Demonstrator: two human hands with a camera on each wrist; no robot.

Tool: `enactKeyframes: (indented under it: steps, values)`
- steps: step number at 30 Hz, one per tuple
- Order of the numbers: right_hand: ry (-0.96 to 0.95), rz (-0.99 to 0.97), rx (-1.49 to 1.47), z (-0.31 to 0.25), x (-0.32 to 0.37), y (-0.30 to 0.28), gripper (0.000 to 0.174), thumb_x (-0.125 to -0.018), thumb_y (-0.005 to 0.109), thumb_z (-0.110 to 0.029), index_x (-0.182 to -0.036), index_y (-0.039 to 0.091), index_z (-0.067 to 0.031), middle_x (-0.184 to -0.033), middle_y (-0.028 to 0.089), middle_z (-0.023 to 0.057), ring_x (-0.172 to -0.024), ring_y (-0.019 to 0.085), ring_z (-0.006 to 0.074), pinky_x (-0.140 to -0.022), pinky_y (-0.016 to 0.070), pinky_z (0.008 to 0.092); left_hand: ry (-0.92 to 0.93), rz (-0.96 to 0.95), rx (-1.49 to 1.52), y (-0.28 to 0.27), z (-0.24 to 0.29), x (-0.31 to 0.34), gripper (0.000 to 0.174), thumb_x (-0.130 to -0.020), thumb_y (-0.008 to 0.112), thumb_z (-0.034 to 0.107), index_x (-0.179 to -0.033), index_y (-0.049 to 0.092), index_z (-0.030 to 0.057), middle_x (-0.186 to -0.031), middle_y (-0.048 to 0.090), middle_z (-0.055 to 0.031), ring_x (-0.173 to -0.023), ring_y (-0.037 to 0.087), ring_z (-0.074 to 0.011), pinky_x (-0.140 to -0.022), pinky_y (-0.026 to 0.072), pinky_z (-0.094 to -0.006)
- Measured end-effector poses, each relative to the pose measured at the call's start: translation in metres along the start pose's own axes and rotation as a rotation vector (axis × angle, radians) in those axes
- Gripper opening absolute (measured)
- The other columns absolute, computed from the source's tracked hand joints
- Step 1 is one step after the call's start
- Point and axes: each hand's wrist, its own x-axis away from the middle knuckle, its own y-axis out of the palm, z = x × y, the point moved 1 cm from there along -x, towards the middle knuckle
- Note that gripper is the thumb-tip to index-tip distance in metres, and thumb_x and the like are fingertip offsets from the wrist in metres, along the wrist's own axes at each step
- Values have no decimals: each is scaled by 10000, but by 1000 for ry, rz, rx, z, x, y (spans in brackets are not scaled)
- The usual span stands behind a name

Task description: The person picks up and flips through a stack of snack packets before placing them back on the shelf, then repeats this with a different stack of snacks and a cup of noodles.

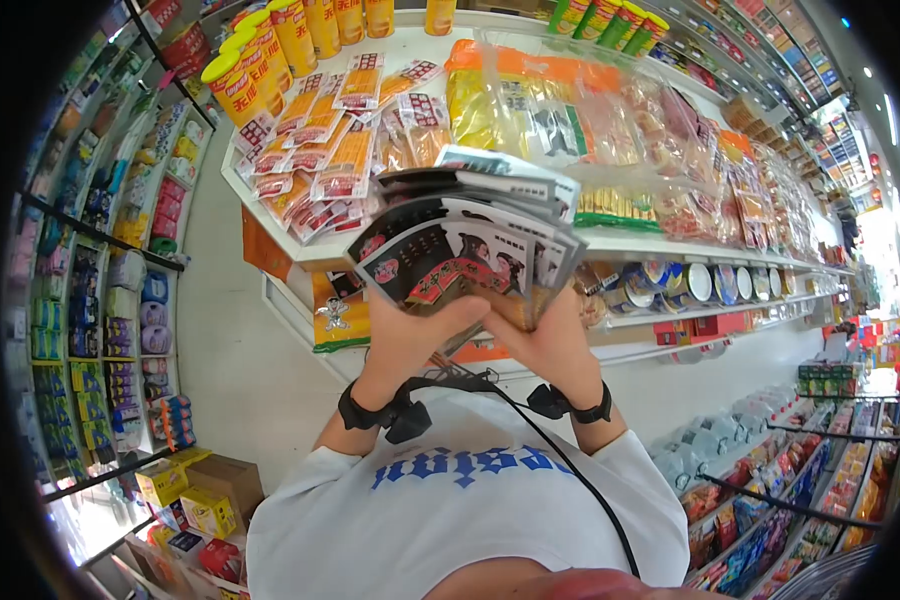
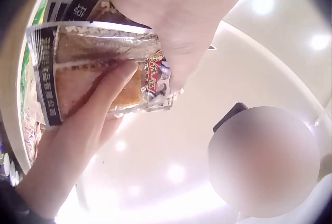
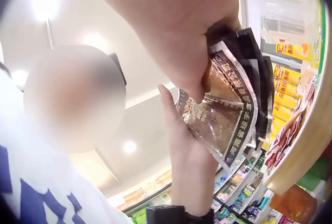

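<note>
Fanned stack of dark snack packets (image 1: 470,245), probably dried meat.

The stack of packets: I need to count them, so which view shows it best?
The head view: the stack of packets is fanned out whole above the left hand and right hand. The left wrist view shows mostly one packet's clear side; the right wrist view, a few edges partly behind the hand.

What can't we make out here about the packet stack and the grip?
- Packet count: head view, the packets fan and overlap, so the lower ones are hidden.
- Fingertips of left hand and right hand: head view, behind the packets.
- Packet print: both wrist views, blurred and partly covered by hands.
- Print on shelf goods: head view, too small.
</note>
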Motion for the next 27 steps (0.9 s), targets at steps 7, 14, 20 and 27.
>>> enactKeyframes:
  steps: [7, 14, 20, 27]
  values:
    - [-96, -206, -336, 33, -32, -37, 812, -821, 822, -314, -1443, 424, 23, -933, 691, 253, -874, 672, 466, -774, 550, 452, 9, 236, -105, 23, -35, -12, 611, -727, 866, -31, -1245, 543, 4, -1063, 681, -80, -935, 670, -155, -832, 566, -304]
    - [-108, -161, -383, 50, -39, -20, 744, -860, 794, -248, -1440, 427, 38, -932, 705, 244, -832, 702, 435, -726, 562, 416, -161, 409, -166, 34, -30, -22, 493, -788, 838, -10, -1196, 562, 13, -1059, 681, -63, -922, 667, -140, -831, 541, -280]
    - [44, 186, -310, 36, -12, -12, 628, -892, 778, -197, -1367, 456, 56, -1066, 706, 208, -956, 717, 286, -840, 545, 363, -178, 6, -287, 29, -18, -32, 578, -819, 850, 147, -1296, 551, 20, -1052, 692, -60, -907, 662, -127, -815, 537, -271]
    - [197, 675, -176, 23, 8, -26, 769, -891, 794, -200, -1457, 339, 51, -1283, 589, 135, -1126, 598, 220, -991, 479, 329, -427, -607, -337, 18, -35, -22, 835, -795, 860, 241, -1471, 401, 69, -924, 683, -47, -614, 627, -75, -496, 500, -215]
